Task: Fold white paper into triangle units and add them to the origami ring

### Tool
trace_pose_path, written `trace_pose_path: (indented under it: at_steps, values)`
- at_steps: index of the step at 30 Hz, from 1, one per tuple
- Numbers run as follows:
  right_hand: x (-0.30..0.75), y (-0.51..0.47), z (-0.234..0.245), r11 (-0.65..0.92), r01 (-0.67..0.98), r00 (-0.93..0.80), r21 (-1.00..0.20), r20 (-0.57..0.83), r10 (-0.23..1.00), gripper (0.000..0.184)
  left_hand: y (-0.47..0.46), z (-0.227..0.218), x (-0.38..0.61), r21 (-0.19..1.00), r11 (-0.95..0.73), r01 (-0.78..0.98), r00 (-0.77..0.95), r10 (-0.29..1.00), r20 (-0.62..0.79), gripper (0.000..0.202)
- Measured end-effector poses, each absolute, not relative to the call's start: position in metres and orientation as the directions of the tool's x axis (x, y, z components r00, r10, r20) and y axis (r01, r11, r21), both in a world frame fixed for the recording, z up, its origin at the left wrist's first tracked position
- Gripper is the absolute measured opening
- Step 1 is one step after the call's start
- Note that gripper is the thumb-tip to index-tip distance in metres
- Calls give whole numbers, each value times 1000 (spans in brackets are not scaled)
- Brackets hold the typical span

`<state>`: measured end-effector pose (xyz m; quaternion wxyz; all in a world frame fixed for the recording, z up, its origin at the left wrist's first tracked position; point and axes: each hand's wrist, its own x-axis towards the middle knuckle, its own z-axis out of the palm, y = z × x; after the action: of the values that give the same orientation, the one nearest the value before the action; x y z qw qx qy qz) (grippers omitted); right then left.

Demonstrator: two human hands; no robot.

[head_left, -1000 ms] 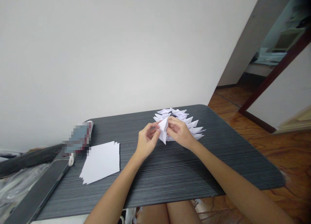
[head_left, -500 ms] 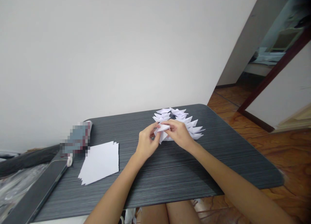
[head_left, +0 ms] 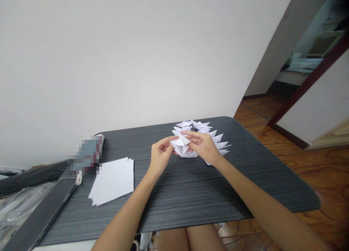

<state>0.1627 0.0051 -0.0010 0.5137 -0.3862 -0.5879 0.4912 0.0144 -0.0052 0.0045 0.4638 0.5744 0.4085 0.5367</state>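
Between my two hands is a folded white paper boat (head_left: 181,143), held above the dark table. My left hand (head_left: 161,152) pinches its left end between thumb and fingers. The fingers of my right hand (head_left: 204,145) close on its right end. Just behind and to the right, several finished paper boats (head_left: 218,137) stand in two rows. My hands and the held piece hide part of those rows.
A stack of white paper sheets (head_left: 114,182) lies on the left of the dark table (head_left: 191,200). Beyond it rests a blurred-out object (head_left: 87,154) by a white loop (head_left: 79,179). A plain wall (head_left: 136,62) rises behind the table; wooden floor (head_left: 253,113) shows at right.
My hands have moved slightly apart, the left one shifting left. The paper between them has been spread and turned, so its pointed ends and folded middle now show.
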Motion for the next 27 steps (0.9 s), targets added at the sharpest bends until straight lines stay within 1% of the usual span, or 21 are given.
trace_pose_path:
  at_steps: [2, 4, 6, 10, 13, 17, 20, 23, 25, 27]
  values:
    - [162, 6, -3, 199, -13, -175, -980, 198, 964, 39, -7, 5, 16, 973, -228, -42, 58, 971, 230, 19]
    - [161, 7, -8, 214, 45, -169, -976, 204, 964, 35, -8, 3, 19, 973, -226, -42, 58, 972, 229, 18]
    - [162, 8, -13, 265, 101, -163, -959, 247, 955, 32, -8, 0, 20, 973, -228, -37, 78, 970, 231, 19]
    - [165, 6, -16, 348, 214, -134, -913, 325, 936, 36, -8, -5, 20, 965, -262, 11, 146, 955, 257, 25]
    - [166, 4, -15, 390, 294, -79, -873, 384, 920, 35, -8, -9, 20, 936, -344, 73, 154, 931, 330, 25]
    - [165, 3, -14, 432, 361, -69, -826, 439, 896, 28, -10, -16, 22, 848, -491, 199, 111, 871, 478, 22]
    - [166, 4, -15, 444, 408, -66, -798, 459, 886, 26, -11, -19, 24, 811, -528, 252, 73, 846, 528, 21]
    - [166, 4, -15, 418, 399, -63, -816, 431, 900, 32, -10, -19, 24, 865, -466, 186, 56, 884, 464, 22]
    - [165, 4, -13, 415, 316, -103, -853, 404, 909, 39, -9, -15, 23, 909, -403, 107, 46, 915, 401, 22]
    - [166, 3, -7, 435, 186, -198, -881, 400, 895, 40, -7, -11, 21, 931, -362, 36, 9, 932, 362, 20]
